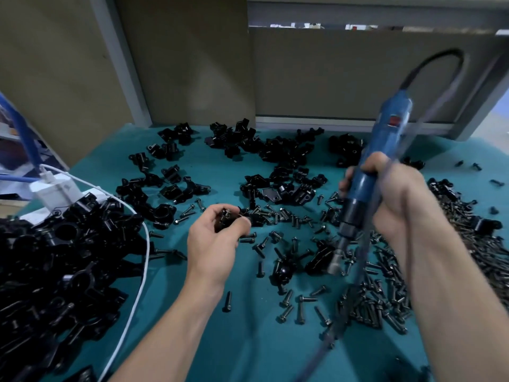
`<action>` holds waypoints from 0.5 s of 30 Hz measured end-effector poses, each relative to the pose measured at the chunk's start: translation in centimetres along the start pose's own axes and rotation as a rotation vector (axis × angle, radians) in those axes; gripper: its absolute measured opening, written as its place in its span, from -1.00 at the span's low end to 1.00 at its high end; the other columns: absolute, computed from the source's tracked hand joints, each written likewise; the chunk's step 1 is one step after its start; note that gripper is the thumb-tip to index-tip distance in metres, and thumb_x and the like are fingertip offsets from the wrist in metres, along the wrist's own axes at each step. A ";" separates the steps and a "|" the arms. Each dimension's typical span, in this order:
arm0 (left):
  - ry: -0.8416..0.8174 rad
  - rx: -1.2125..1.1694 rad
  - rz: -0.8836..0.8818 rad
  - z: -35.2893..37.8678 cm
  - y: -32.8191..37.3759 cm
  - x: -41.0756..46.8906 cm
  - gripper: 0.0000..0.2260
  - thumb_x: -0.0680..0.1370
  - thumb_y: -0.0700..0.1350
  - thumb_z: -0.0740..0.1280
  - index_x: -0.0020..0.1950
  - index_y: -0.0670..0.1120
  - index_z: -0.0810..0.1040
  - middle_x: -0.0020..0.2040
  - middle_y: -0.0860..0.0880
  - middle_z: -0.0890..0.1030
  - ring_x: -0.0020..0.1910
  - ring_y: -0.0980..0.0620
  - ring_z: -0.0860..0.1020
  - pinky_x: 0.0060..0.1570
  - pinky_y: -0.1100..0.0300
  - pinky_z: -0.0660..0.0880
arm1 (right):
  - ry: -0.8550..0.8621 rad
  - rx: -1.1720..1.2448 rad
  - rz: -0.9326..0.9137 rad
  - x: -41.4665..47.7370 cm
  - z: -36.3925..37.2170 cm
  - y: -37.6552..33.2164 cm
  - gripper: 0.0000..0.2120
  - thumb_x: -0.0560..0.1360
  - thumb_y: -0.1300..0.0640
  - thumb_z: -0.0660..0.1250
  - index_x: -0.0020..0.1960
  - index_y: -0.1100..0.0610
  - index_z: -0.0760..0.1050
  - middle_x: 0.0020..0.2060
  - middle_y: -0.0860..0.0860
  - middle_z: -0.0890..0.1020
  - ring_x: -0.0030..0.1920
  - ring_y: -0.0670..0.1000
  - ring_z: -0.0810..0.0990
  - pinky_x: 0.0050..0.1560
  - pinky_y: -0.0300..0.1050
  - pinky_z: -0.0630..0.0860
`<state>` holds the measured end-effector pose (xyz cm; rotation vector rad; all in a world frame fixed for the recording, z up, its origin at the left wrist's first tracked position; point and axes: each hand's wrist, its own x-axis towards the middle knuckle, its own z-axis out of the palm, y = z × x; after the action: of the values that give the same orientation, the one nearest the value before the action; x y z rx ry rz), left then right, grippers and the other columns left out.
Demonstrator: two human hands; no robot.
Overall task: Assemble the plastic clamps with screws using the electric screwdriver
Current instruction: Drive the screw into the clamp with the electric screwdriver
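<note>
my left hand (214,244) curls its fingers (243,222) round a small black clamp (226,217) near the table's (248,343) middle. my right hand (394,199) grips the electric screwdriver (388,139) over loose screws (289,301). i fear the bit slipping, or the cord (429,67) dragging parts off.

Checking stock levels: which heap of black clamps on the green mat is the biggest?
The heap at the near left edge, beside the white cable: it is stacked deep, while the clamps at the back lie scattered thinly.
</note>
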<state>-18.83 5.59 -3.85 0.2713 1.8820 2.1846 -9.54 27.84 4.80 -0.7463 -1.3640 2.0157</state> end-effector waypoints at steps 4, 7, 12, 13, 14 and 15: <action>-0.089 0.090 -0.003 -0.1 0.0 -0.4 -0.91 0.31 -0.12 0.45 -0.21 0.02 0.66 -0.27 -0.08 0.70 -0.30 -0.06 0.68 -0.41 0.14 0.42 | 0.063 0.348 0.027 -0.8 1.9 2.1 -0.84 0.50 0.38 0.31 -0.08 0.17 0.39 -0.39 0.05 0.51 -0.48 0.00 0.50 -0.39 -0.14 0.54; -0.132 0.199 0.022 0.0 0.0 -0.9 -0.91 0.29 -0.13 0.44 -0.22 0.00 0.65 -0.33 -0.11 0.69 -0.36 -0.07 0.68 -0.48 0.17 0.44 | 0.132 0.424 -0.005 -1.1 2.6 3.3 -0.81 0.50 0.41 0.32 -0.04 0.18 0.38 -0.39 0.06 0.49 -0.50 -0.02 0.48 -0.39 -0.16 0.54; -0.191 0.242 0.050 0.0 0.2 -1.2 -0.90 0.26 -0.14 0.45 -0.25 -0.03 0.64 -0.39 -0.13 0.66 -0.49 -0.03 0.58 -0.55 0.30 0.35 | 0.173 0.477 -0.097 -1.0 3.2 3.9 -0.76 0.49 0.45 0.30 0.02 0.18 0.39 -0.40 0.05 0.51 -0.47 0.01 0.50 -0.35 -0.13 0.54; -0.195 0.237 0.056 0.0 0.2 -1.2 -0.90 0.26 -0.14 0.45 -0.25 -0.04 0.64 -0.41 -0.10 0.64 -0.50 -0.03 0.56 -0.55 0.30 0.34 | 0.166 0.488 -0.110 -1.1 3.3 3.9 -0.75 0.49 0.46 0.30 0.02 0.17 0.40 -0.42 0.03 0.52 -0.46 0.01 0.51 -0.34 -0.12 0.54; -0.195 0.234 0.061 0.0 0.2 -1.2 -0.90 0.25 -0.14 0.45 -0.25 -0.05 0.63 -0.43 -0.07 0.61 -0.52 -0.04 0.52 -0.54 0.28 0.33 | 0.160 0.491 -0.121 -1.1 3.4 4.0 -0.75 0.49 0.46 0.30 0.01 0.16 0.41 -0.44 0.02 0.53 -0.46 0.01 0.52 -0.34 -0.12 0.55; -0.193 0.232 0.064 0.0 0.1 -1.2 -0.89 0.25 -0.14 0.46 -0.25 -0.06 0.63 -0.44 -0.05 0.58 -0.52 -0.04 0.49 -0.54 0.26 0.33 | 0.158 0.488 -0.128 -1.1 3.5 4.2 -0.75 0.50 0.46 0.30 0.00 0.15 0.41 -0.46 0.00 0.54 -0.46 0.01 0.53 -0.34 -0.11 0.56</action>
<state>-17.72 5.23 -3.71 0.5704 2.0386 1.8986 -12.04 23.65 2.14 -0.5629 -0.7619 2.0225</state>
